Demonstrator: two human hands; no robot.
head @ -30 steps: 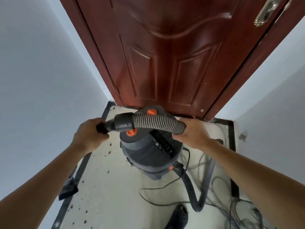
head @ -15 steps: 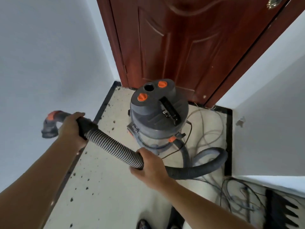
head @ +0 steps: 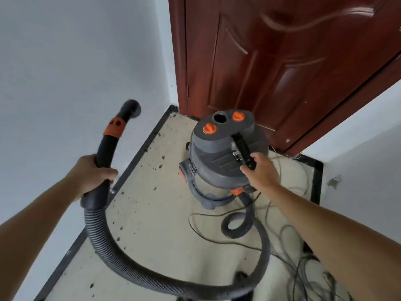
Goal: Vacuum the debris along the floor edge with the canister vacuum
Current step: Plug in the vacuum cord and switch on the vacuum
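Left grip: closed full round the black hose tube, fingers wrapped across its front just above the cuff where the ribbing began.
Hose tube: stood up out of that grip, curving towards the white wall; an orange collar ringed it higher up, and its open mouth was raised well clear of the floor.
Ribbed hose: dropped from the left grip, swept low across the floor in a wide bend, then looped once before joining the canister's base.
Right grip: closed on the near end of the carry handle, fingers curled over it and thumb tucked beneath.
Canister vacuum: stood upright on the floor in front of the red-brown door; the grey lid carried two orange knobs and an open round port between them.
Debris: dark specks lay scattered over the pale floor, thickest beside the black edge strip at the foot of the left wall, to the left of the canister.
Cables: thin wires lay in loose tangles on the floor to the right of the vacuum, some passing under the hose.
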